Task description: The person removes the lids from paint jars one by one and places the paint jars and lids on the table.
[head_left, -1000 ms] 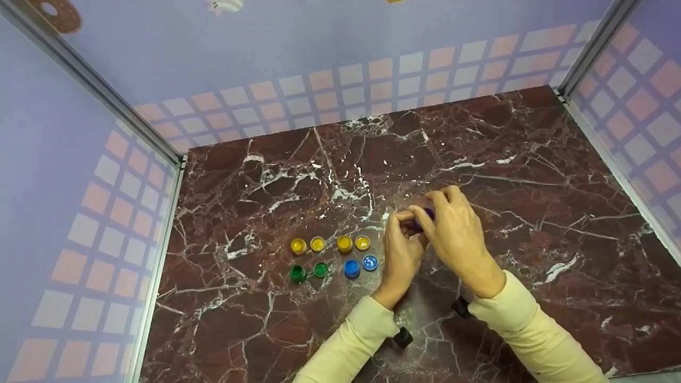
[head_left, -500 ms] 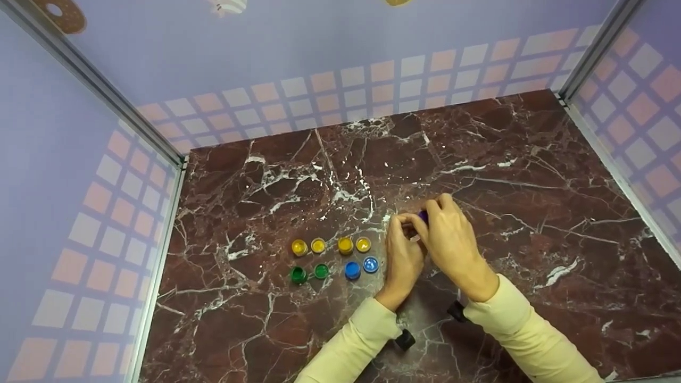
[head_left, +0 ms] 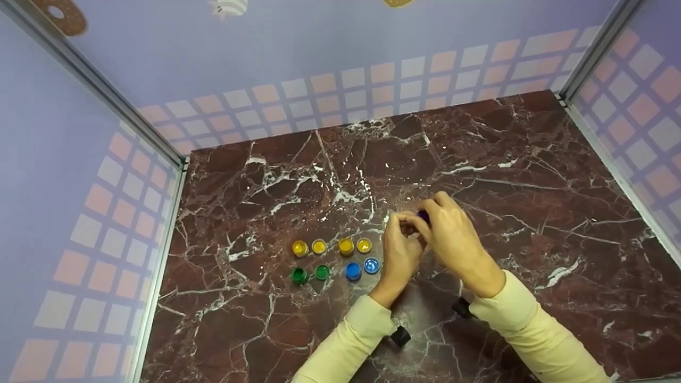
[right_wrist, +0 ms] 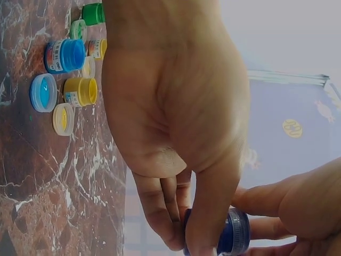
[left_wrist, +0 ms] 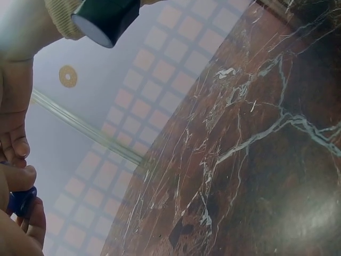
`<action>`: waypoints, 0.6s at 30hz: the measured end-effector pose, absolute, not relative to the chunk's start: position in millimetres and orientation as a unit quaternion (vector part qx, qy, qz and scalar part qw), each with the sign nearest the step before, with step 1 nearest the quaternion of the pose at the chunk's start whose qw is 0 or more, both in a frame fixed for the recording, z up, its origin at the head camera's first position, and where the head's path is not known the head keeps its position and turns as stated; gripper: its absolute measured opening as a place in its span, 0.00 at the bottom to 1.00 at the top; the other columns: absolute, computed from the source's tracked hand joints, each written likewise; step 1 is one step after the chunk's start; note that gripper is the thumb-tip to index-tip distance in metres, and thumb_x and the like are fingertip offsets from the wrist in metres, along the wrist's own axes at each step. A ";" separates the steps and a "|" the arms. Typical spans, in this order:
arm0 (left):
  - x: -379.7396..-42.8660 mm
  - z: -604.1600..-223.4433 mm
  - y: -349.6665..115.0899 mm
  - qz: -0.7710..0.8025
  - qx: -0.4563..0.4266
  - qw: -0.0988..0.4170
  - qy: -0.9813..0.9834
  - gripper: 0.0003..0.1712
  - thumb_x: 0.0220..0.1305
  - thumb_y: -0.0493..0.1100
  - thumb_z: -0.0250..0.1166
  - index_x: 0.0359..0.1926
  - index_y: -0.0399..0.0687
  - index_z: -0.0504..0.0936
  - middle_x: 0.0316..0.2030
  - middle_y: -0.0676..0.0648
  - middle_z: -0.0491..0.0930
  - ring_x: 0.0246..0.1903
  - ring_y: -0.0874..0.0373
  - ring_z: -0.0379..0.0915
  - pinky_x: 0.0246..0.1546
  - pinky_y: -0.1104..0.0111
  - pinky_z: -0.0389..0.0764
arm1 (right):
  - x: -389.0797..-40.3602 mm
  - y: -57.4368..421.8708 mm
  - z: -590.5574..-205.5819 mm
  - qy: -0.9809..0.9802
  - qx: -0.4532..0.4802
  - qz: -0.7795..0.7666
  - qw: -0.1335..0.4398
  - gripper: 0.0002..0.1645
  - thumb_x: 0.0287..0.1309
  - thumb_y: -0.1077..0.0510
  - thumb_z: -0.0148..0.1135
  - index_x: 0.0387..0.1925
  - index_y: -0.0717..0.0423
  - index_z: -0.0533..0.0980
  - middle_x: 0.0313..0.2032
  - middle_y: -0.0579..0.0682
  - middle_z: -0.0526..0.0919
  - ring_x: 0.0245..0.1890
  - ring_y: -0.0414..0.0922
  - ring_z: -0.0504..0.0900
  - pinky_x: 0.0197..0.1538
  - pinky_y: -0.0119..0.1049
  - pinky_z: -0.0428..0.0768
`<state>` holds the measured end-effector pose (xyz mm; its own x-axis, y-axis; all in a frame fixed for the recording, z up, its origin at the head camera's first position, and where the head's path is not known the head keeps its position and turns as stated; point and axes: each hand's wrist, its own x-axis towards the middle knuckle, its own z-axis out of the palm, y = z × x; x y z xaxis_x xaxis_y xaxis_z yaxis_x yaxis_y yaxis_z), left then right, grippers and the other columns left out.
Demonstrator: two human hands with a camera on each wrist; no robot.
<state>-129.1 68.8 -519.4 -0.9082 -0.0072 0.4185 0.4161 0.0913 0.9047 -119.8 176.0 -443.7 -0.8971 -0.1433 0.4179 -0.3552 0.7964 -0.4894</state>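
Observation:
Both hands hold a small dark blue-purple paint jar (right_wrist: 228, 237) between them, raised above the table. My right hand (head_left: 455, 239) pinches it between thumb and fingers, covering most of it in the head view. From the other side, my left hand (head_left: 401, 255) grips the end with the ribbed, clear-looking rim. Only a bit of the jar (left_wrist: 22, 200) shows between fingers in the left wrist view. Left of the hands stand uncapped paint jars: two yellow (head_left: 299, 248), a green (head_left: 299, 275) and a blue (head_left: 353, 271). Beside each lies its lid, like the blue-stained lid (head_left: 371, 265).
The dark red marbled table (head_left: 239, 314) has white veins. Lilac panels with pink and white squares (head_left: 324, 101) enclose its back and sides. A black wrist device (head_left: 400, 336) hangs under the left sleeve, another device (head_left: 462, 307) under the right.
The right hand's fingers have drawn in over the jar, and less of the dark purple shows than a second ago. The left hand and the jars on the table stay put.

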 end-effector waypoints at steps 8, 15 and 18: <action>-133.1 -517.3 63.6 -0.694 -0.145 0.106 -0.697 0.20 0.53 0.17 0.65 0.46 0.32 0.74 0.45 0.36 0.80 0.40 0.50 0.83 0.45 0.60 0.87 | -121.0 177.7 -442.7 -0.923 0.138 0.323 0.156 0.12 0.63 0.64 0.72 0.44 0.69 0.83 0.37 0.58 0.74 0.34 0.54 0.79 0.36 0.46 0.83; -134.3 -515.6 57.9 -0.704 -0.140 0.062 -0.693 0.21 0.52 0.19 0.64 0.48 0.29 0.74 0.46 0.32 0.81 0.42 0.54 0.83 0.47 0.61 0.87 | -122.5 180.4 -441.8 -0.922 0.154 0.325 0.144 0.10 0.61 0.66 0.72 0.43 0.68 0.84 0.35 0.58 0.74 0.32 0.53 0.78 0.34 0.46 0.82; -136.0 -515.0 54.8 -0.712 -0.139 0.044 -0.687 0.22 0.51 0.18 0.63 0.49 0.28 0.75 0.47 0.31 0.81 0.43 0.53 0.83 0.48 0.60 0.86 | -123.1 181.5 -440.8 -0.924 0.162 0.318 0.139 0.10 0.62 0.65 0.71 0.43 0.67 0.84 0.37 0.59 0.76 0.34 0.54 0.79 0.37 0.47 0.83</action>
<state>-136.0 54.8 -515.0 -0.9577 0.1286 0.2576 0.2527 -0.0530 0.9661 -123.1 181.5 -440.8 -0.9084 -0.2114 0.3606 -0.3885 0.7454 -0.5417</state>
